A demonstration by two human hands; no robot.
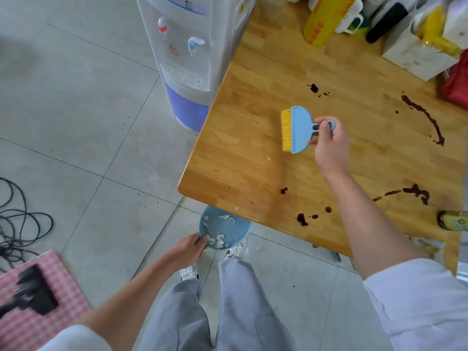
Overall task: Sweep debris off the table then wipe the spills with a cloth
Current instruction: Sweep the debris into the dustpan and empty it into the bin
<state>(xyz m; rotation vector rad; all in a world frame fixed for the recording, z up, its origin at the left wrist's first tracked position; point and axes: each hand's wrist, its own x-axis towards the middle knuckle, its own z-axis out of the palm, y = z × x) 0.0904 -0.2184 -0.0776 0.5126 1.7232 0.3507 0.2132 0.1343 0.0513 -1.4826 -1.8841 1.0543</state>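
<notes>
- A tiled floor (76,122) is seen on the left, with a water dispenser (184,59) standing against the far-left edge of a wooden table (240,138); boxes, a yellow roll (324,19) and a dark bottle (386,22) are crowded along the far side.
- A small blue brush (297,129) with yellow bristles is held above the table by the right hand (330,143), whose fingers are pinched round the looped handle; the bristles are turned to the left.
- A blue dustpan (225,228) is gripped at its near rim by the left hand (188,247), just below the near-left corner of the table; white scraps (216,240) are already gathered in it.
- Only a few pale crumbs (268,158) are left on the wood, just near of the brush.
- Dark spills (425,117) are spread across the right and near parts of the table, unwiped.
- The sweeping step is judged to be nearly finished; the last crumbs would have to be drawn to the corner and into the dustpan.
- No cloth can be identified with certainty, so one would have to be fetched before the wiping is begun.
</notes>
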